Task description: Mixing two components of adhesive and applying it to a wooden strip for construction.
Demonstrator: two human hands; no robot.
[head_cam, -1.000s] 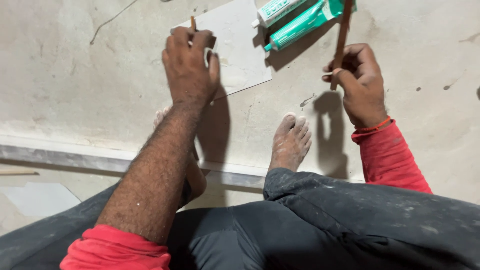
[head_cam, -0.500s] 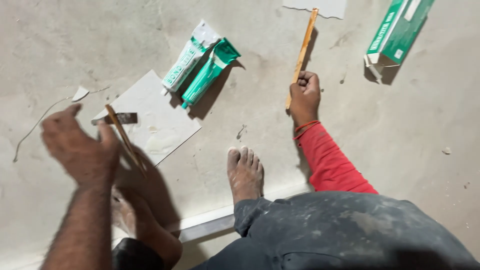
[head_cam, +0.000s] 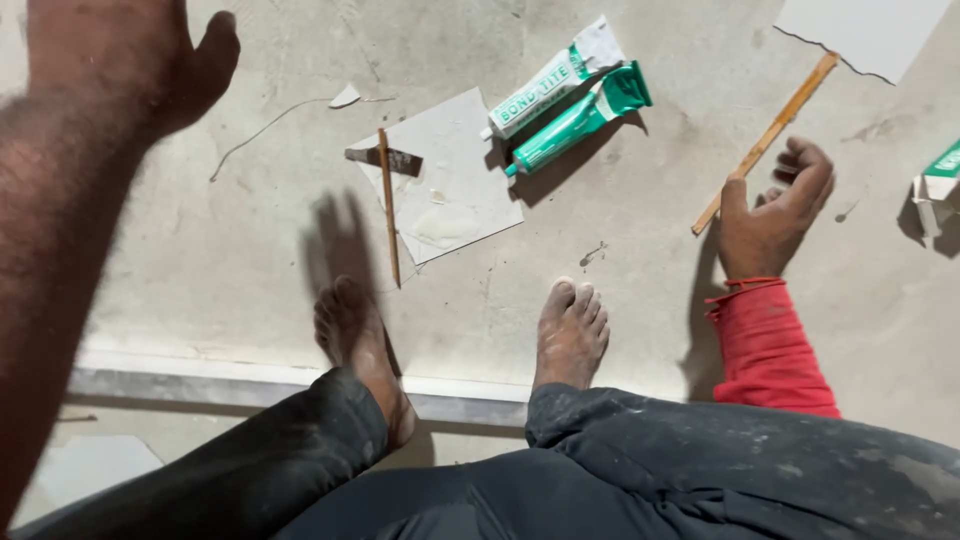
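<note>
My left hand point(head_cam: 110, 60) is raised close to the camera at the top left, thumb spread, with nothing in it; its fingers are cut off by the frame edge. A thin brown stick point(head_cam: 388, 205) lies on a white card point(head_cam: 455, 200) on the concrete floor, over a small dark piece point(head_cam: 402, 160). My right hand point(head_cam: 775, 215) rests on the floor with its fingers curled and its thumb beside a flat wooden strip point(head_cam: 775, 125) that lies outside the grip. A white carton point(head_cam: 550, 80) and a green tube point(head_cam: 580, 115) lie behind the card.
My bare feet point(head_cam: 350, 330) point(head_cam: 572, 325) rest on the floor before a pale raised edge point(head_cam: 250, 375). A white sheet point(head_cam: 870, 30) lies at the top right, a green-and-white box point(head_cam: 940, 180) at the right edge, a paper scrap point(head_cam: 345, 97) and a thin wire point(head_cam: 260, 135) further left.
My left hand has let the thin stick go onto the card and lifted up to the left. My right hand has released the wooden strip and settled on the floor.
</note>
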